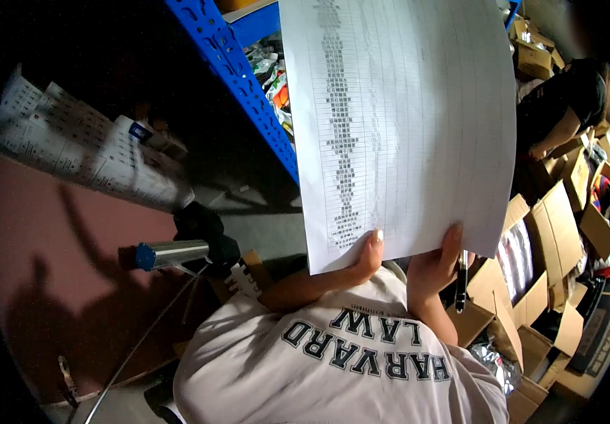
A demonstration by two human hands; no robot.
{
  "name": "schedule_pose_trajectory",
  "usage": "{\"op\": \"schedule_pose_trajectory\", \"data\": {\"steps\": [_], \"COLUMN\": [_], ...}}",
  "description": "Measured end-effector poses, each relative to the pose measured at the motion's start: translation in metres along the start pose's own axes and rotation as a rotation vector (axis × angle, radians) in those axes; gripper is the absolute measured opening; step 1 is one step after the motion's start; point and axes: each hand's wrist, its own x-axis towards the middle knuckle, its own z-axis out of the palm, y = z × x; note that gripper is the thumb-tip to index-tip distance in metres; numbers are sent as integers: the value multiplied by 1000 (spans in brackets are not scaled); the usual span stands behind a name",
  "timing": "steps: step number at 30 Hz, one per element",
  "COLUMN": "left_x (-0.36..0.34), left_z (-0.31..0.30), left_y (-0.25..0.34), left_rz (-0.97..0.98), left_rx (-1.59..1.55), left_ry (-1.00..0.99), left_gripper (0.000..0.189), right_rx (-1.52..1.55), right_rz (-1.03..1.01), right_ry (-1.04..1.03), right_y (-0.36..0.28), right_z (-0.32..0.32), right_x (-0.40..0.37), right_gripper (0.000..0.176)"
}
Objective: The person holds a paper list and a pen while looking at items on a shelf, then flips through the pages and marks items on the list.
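Note:
A large printed sheet of paper [418, 141] with a table of rows and a column of printed characters stands up in front of me. At its lower edge my left hand [367, 263] is closed on it, the thumb flat on the printed side. My right hand [437, 267] pinches the same edge farther right, thumb in front and the other fingers mostly hidden behind. A dark pen [462, 283] with a silvery tip points down from that hand's fingers.
A blue metal shelf [238, 78] with packaged goods is behind the sheet. Open cardboard boxes [555, 219] fill the right side, where a person in black [566, 106] reaches down. On the left are a roll of printed sheets [86, 148] and a silver tube [174, 254] with a blue end.

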Motion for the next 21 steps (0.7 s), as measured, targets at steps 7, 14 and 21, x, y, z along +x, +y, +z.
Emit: {"op": "schedule_pose_trajectory", "data": {"steps": [7,14,21], "left_x": [3,9,14], "left_z": [-3,-1,4], "left_y": [1,2,0], "left_rz": [-10,2,19], "left_rx": [-21,-11,79], "left_ry": [-4,20,90], "left_gripper": [33,37,40], "right_rx": [34,1037,529], "right_rz": [39,692,400], "right_ry": [-15,124,-33], "right_y": [1,-10,10], "right_z": [3,10,16], "right_x": [3,18,-3], "right_gripper": [13,16,35]}}
